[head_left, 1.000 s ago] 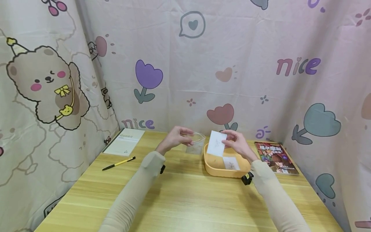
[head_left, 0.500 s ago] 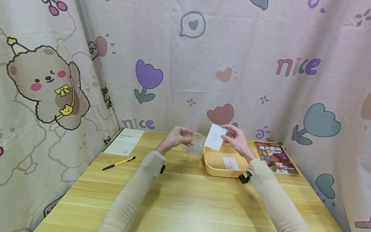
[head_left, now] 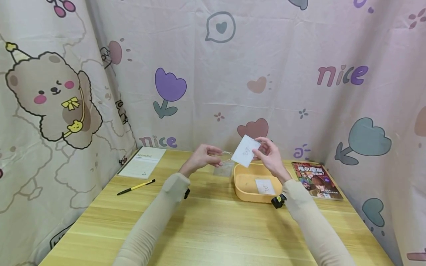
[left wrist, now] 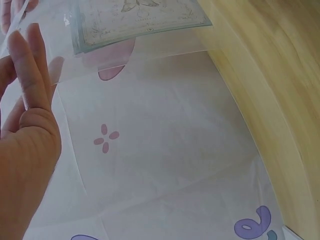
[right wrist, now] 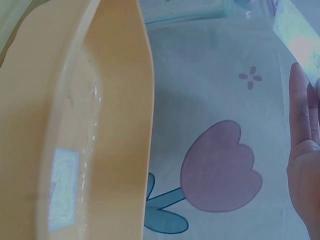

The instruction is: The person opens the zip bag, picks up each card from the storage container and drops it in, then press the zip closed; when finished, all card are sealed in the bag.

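My left hand (head_left: 203,159) holds a clear plastic bag (head_left: 223,170) by its rim, and the bag's mouth gapes toward the right. Inside the bag, in the left wrist view, lies a card (left wrist: 142,17) with a butterfly print and a pale green edge. My right hand (head_left: 272,157) pinches a white card (head_left: 245,151) with a faint grey drawing by its right side. This card is tilted, its lower left corner at the bag's mouth; whether they touch I cannot tell. Below it, a similar white card (head_left: 265,187) lies in a yellow-orange plastic bin (head_left: 254,198).
A notepad (head_left: 142,163) lies at the table's back left, with a yellow and black pen (head_left: 136,187) in front of it. Right of the bin is a colourful magazine (head_left: 317,181). A printed curtain (head_left: 213,85) hangs behind the table.
My right hand has lifted the white card up and left out of the bin's area, tilting it toward the bag's mouth. The left hand and bag stay nearly still.
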`<state>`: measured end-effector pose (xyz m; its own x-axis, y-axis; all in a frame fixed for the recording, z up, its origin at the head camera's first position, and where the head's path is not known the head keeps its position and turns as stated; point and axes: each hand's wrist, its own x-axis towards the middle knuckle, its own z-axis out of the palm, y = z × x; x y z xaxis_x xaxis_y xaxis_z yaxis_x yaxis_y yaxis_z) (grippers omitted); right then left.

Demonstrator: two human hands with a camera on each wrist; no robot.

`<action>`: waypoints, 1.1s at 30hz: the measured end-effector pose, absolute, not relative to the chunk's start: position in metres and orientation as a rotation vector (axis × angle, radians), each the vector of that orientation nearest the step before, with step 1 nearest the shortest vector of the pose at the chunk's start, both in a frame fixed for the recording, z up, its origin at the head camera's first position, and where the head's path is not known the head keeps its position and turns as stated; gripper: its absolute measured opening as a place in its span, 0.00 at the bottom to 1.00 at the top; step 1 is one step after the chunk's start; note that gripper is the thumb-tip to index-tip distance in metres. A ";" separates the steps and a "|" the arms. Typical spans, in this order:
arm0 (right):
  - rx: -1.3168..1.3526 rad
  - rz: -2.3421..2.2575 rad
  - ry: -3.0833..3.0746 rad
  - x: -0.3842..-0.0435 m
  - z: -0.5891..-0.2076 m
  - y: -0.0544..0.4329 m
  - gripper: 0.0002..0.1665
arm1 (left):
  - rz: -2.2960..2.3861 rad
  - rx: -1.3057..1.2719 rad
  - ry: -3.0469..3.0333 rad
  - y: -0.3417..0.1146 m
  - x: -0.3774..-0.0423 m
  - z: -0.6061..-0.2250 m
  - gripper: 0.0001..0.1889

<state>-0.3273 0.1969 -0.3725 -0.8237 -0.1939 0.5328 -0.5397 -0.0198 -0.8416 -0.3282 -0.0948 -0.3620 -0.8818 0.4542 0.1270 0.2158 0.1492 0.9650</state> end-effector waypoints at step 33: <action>0.911 1.519 -2.035 -0.302 -0.344 0.138 0.17 | 1.837 0.677 2.185 -0.092 -0.326 -0.361 0.17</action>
<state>-0.3025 0.1378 -0.3441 -0.6861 -0.2431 0.6857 -0.7265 0.1796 -0.6633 -0.3256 -0.0919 -0.3611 -0.8732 0.4690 0.1326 0.2111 0.1187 0.9702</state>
